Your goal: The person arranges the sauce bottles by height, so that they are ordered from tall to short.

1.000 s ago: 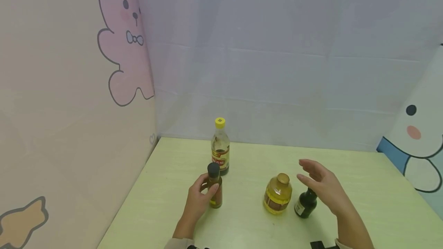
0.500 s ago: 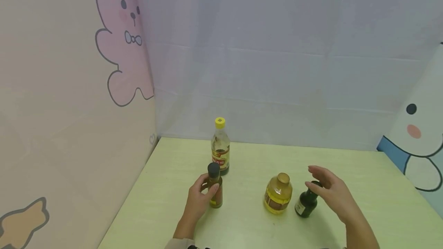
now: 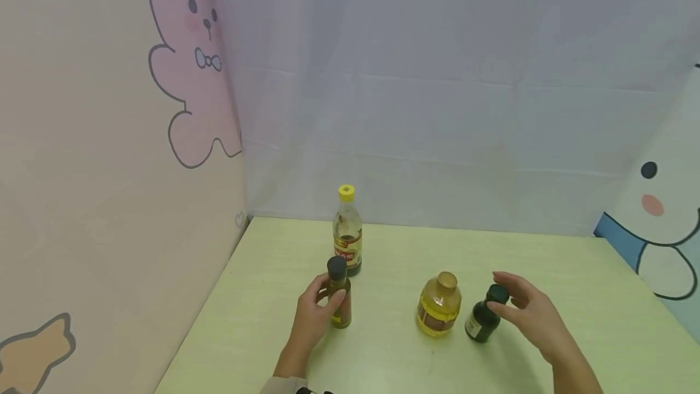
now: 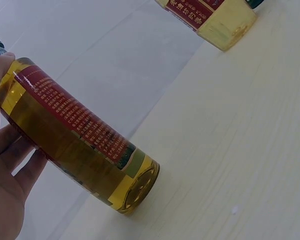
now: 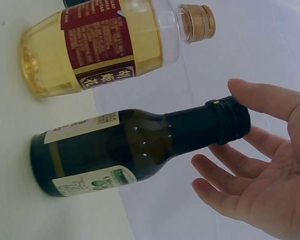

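With our left hand [image 3: 313, 318] we grip the red-labelled bottle [image 3: 342, 310], thumb and fingers curled about its upper part; it stands upright, just right of that hand. We hold our right hand [image 3: 536, 320] loosely spread, thumb and fingers about the neck of the dark green bottle [image 3: 482, 323], which is just left of the palm; we cannot tell whether they touch. The gold-capped bottle [image 3: 439, 307] stands just left of the green one.
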A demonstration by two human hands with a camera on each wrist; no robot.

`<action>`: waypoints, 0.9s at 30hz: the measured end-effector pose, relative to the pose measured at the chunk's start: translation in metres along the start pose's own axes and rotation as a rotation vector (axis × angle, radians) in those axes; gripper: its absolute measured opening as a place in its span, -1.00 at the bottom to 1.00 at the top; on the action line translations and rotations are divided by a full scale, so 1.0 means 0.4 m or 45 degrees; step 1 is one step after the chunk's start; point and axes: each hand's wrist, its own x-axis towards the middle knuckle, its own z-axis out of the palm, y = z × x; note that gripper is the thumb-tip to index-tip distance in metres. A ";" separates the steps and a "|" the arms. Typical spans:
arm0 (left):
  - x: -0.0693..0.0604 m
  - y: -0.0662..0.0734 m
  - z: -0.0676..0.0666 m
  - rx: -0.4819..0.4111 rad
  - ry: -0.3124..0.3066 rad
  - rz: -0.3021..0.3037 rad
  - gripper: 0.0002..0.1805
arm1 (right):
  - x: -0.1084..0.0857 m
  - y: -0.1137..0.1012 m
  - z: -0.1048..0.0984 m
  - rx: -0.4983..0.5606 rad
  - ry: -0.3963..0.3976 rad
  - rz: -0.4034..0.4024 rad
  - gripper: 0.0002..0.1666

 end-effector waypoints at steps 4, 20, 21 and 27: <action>0.001 0.001 0.001 0.004 -0.004 -0.002 -0.64 | -0.002 0.014 0.002 0.000 0.016 0.006 -0.16; 0.004 0.008 -0.002 0.006 -0.002 -0.045 -0.61 | -0.011 0.050 0.014 0.014 0.085 0.078 -0.20; 0.004 0.009 -0.002 0.006 -0.003 -0.050 -0.61 | -0.012 0.051 0.015 0.021 0.092 0.081 -0.22; 0.002 0.008 0.000 0.005 -0.007 -0.060 -0.62 | -0.013 0.058 0.024 0.086 0.123 0.152 -0.26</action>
